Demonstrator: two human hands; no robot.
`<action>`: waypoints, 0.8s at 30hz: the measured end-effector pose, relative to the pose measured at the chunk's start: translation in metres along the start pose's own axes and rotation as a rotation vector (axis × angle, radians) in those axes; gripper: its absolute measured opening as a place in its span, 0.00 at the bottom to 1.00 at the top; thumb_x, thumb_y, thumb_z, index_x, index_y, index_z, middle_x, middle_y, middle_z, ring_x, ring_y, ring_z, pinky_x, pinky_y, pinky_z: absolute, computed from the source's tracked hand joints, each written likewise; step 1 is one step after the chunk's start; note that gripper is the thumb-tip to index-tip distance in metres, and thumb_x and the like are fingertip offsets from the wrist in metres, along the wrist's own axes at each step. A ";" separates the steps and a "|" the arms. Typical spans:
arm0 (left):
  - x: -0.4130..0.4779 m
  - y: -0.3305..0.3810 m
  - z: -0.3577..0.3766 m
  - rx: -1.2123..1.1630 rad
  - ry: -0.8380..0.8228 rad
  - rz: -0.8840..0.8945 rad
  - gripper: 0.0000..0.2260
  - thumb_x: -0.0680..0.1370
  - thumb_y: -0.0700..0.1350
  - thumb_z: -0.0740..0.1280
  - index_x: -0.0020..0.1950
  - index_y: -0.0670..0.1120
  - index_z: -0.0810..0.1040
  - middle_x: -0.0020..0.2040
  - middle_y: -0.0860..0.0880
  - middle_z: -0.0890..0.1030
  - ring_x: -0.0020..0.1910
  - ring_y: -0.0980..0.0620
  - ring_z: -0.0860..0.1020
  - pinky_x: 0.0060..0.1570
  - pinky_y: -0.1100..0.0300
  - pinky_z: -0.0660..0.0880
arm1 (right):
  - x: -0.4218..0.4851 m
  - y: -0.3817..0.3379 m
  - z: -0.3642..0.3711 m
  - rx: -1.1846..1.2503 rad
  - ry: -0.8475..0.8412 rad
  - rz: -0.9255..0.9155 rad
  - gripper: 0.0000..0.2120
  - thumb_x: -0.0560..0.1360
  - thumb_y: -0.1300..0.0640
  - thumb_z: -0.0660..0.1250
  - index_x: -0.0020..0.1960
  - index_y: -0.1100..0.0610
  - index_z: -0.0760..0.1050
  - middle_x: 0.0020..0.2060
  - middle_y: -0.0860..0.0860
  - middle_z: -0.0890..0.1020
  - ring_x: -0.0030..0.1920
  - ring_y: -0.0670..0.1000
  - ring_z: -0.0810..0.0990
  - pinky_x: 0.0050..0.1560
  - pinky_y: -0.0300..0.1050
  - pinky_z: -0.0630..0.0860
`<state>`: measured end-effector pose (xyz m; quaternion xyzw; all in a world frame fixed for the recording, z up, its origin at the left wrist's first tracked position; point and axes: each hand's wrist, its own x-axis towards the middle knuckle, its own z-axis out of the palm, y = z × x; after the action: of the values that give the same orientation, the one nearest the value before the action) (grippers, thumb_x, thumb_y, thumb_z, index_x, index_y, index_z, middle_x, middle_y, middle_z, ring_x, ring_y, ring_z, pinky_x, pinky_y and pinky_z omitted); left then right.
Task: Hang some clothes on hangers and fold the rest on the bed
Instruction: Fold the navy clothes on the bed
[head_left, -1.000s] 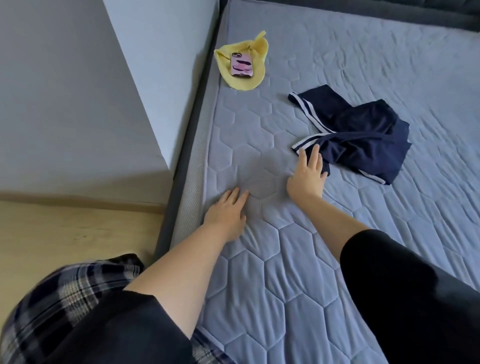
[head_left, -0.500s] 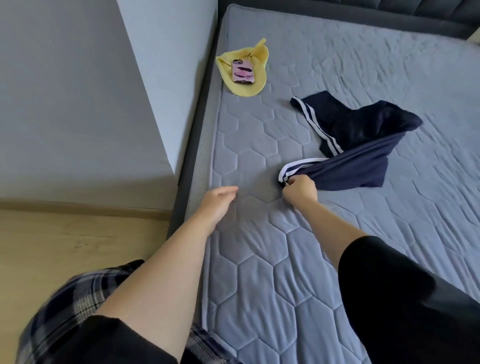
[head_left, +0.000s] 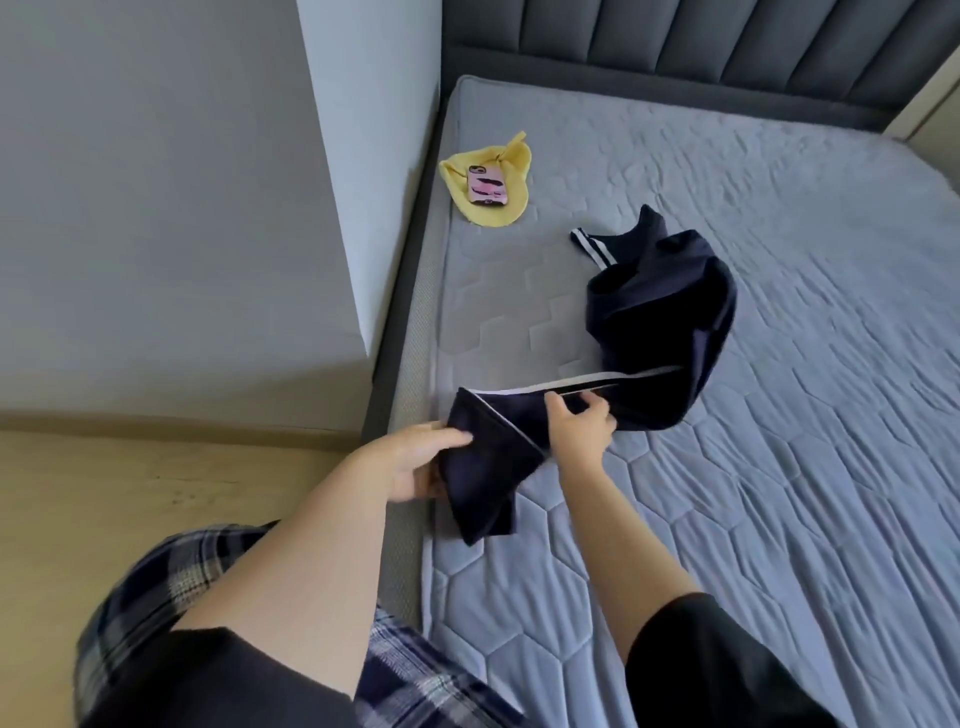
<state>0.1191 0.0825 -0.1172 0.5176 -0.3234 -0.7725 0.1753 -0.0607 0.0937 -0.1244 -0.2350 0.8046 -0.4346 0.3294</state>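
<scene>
Head view: the navy striped garment (head_left: 660, 322) lies near the bed's (head_left: 779, 493) left edge, with its near end held up.
Left hand (head_left: 415, 460): fingers curled round the plain dark end.
Right hand (head_left: 582, 431): pinches the white-striped hem beside it.
Handling: probably light, soft and limp, so it will sag and bunch between the grips.
Hold: best along the striped hem, hands spread apart.

Left hand (head_left: 415, 462) and right hand (head_left: 582, 428) reach forward, both clenched.
</scene>
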 end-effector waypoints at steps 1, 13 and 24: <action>-0.003 0.000 0.001 0.069 -0.014 0.039 0.08 0.79 0.36 0.61 0.54 0.43 0.77 0.48 0.42 0.81 0.43 0.48 0.79 0.43 0.56 0.75 | 0.004 -0.001 0.001 0.065 0.006 0.153 0.34 0.72 0.48 0.70 0.72 0.59 0.63 0.70 0.57 0.65 0.67 0.58 0.67 0.68 0.50 0.65; -0.023 0.008 -0.024 0.217 0.593 0.089 0.15 0.80 0.40 0.58 0.62 0.35 0.76 0.59 0.37 0.78 0.57 0.39 0.78 0.53 0.55 0.72 | -0.045 -0.064 0.009 0.099 -0.627 -0.155 0.06 0.62 0.72 0.61 0.35 0.64 0.74 0.29 0.56 0.76 0.33 0.53 0.74 0.35 0.40 0.71; -0.033 0.009 -0.020 0.002 0.308 0.107 0.17 0.78 0.55 0.63 0.64 0.50 0.73 0.47 0.52 0.83 0.42 0.52 0.82 0.40 0.58 0.72 | -0.052 -0.034 0.009 0.017 -0.266 -0.380 0.06 0.73 0.61 0.66 0.41 0.65 0.78 0.35 0.51 0.77 0.36 0.48 0.73 0.40 0.44 0.71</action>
<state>0.1506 0.0896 -0.0936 0.6120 -0.3205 -0.6735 0.2631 -0.0163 0.1059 -0.0819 -0.4347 0.6918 -0.4606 0.3467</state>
